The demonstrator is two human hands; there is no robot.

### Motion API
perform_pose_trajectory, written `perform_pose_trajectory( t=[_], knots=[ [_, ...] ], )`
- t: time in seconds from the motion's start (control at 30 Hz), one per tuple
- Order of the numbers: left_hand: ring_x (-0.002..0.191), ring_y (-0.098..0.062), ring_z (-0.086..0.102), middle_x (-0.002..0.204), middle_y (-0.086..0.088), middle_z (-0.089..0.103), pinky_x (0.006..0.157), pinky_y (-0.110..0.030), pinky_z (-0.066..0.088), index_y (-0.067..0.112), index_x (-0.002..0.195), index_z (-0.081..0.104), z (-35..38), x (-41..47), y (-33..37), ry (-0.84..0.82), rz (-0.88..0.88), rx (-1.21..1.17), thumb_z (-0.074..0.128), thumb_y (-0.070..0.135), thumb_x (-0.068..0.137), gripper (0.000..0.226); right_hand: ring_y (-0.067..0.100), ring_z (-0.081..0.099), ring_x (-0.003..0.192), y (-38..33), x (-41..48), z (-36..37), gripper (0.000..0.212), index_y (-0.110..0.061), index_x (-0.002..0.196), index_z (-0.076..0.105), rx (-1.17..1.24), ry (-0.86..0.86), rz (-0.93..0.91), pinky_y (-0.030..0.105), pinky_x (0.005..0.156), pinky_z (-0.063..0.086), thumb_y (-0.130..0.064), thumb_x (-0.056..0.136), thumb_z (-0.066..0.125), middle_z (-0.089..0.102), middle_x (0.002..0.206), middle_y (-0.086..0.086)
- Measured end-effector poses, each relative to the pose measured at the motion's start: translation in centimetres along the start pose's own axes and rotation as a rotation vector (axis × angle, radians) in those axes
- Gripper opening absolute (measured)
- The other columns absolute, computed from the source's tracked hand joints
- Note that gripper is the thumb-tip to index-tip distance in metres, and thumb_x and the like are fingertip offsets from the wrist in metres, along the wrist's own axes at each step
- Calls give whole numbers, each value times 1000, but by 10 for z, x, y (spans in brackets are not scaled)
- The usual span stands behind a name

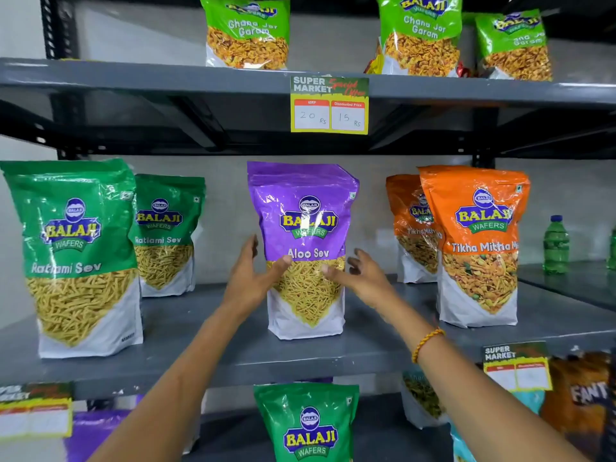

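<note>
A purple Aloo Sev packet (306, 211) is seen upright near the middle of the view, standing on the grey middle shelf (233, 348). It is bracketed low down by both hands. The left hand (253, 281) is placed at the packet's 8 o'clock edge, with its thumb laid on the front and its fingers held fairly straight up along the side. The right hand (363, 278) is placed at the 4 o'clock edge; its thumb tip is set on the front, while its fingers are spread loose and kept just off the packet's side. Neither hand is clenched and no closed grasp is shown: both are released, with only the thumbs touching. An orange thread bracelet (426, 343) is worn on the right wrist.

Toward 9 o'clock from the packet, two green Ratlami Sev packets (76, 255) are stood on the same shelf, one nearer and one farther back. Toward 3 o'clock, two orange Tikha Mitha packets (480, 248) are stood one behind the other, and a green bottle (556, 245) is seen beyond them at the view's edge. At 12 o'clock a price tag (330, 105) is fixed to the upper shelf's front edge, with Chana Jor Garam packets (246, 31) lined up above it. At 6 o'clock, on the shelf below, a green Balaji packet (308, 425) is stood.
</note>
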State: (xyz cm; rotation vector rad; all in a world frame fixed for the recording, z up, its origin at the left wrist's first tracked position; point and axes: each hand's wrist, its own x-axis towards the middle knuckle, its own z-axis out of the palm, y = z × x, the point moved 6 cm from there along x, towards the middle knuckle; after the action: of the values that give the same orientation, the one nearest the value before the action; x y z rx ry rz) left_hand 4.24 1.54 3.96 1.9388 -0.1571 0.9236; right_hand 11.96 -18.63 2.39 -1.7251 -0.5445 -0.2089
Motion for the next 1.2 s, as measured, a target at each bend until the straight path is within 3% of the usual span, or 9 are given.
perform_pose_trajectory(
  t=[0.07,0.13,0.23,0.37,0.57,0.77,0.93,1.03,1.2],
  knots=[
    [116,-18,56,124,0,62,101,-37,45,27,119,51,7,1,-16,-113,-82,-127,73,71,41,91,22,60,114,4,-1,8,82,-9,121,54,68,-84,-14,42,103,45,-43,53,84,62,125,12],
    [101,-17,64,99,11,72,84,-20,51,31,99,62,12,-3,-27,-201,-114,-133,80,55,47,60,23,64,107,9,-4,12,51,-6,109,63,103,-114,-22,38,98,50,-20,64,81,68,116,16],
    [95,-16,64,92,15,71,72,-9,51,27,94,66,16,-6,-25,-216,-80,-188,77,21,67,29,24,65,104,9,-6,11,42,-4,105,65,169,-66,-40,38,94,52,-13,66,79,69,113,17],
    [90,-13,66,93,8,72,78,-18,53,19,98,67,10,-14,-15,-178,-64,-212,75,15,67,32,18,68,96,0,-17,8,36,-13,95,69,168,-40,-66,36,91,54,-16,62,82,72,106,12],
    [90,-7,68,88,16,76,79,-19,54,26,90,69,-25,-57,14,-119,-15,-188,79,34,54,38,-6,67,67,-34,-61,14,28,-17,84,69,261,-80,-153,8,61,52,-8,60,82,71,83,-6],
    [87,-9,69,87,12,76,74,-18,54,24,89,69,-70,-130,44,-9,-15,-164,77,27,55,35,-7,67,67,-53,-120,38,31,-18,82,70,370,-192,-222,7,60,50,-4,56,82,73,70,-16],
    [90,-19,70,92,5,77,83,-33,57,28,91,70,-99,-195,44,80,-90,-66,82,42,47,48,1,70,75,-38,-164,70,37,-25,78,70,435,-332,-182,12,68,54,-24,43,81,75,71,-19],
    [88,-16,69,92,3,76,80,-30,55,25,94,69,-111,-237,28,131,-139,-2,83,52,43,59,5,70,81,-17,-191,92,44,-22,86,71,454,-403,-165,13,70,53,-23,43,82,77,80,-15],
    [76,3,66,80,23,74,68,-15,54,38,85,69,-109,-317,-18,192,-278,70,80,56,44,46,8,71,84,50,-233,133,46,-24,88,72,424,-514,-70,15,74,53,-9,48,88,77,88,-13]
  ],
)
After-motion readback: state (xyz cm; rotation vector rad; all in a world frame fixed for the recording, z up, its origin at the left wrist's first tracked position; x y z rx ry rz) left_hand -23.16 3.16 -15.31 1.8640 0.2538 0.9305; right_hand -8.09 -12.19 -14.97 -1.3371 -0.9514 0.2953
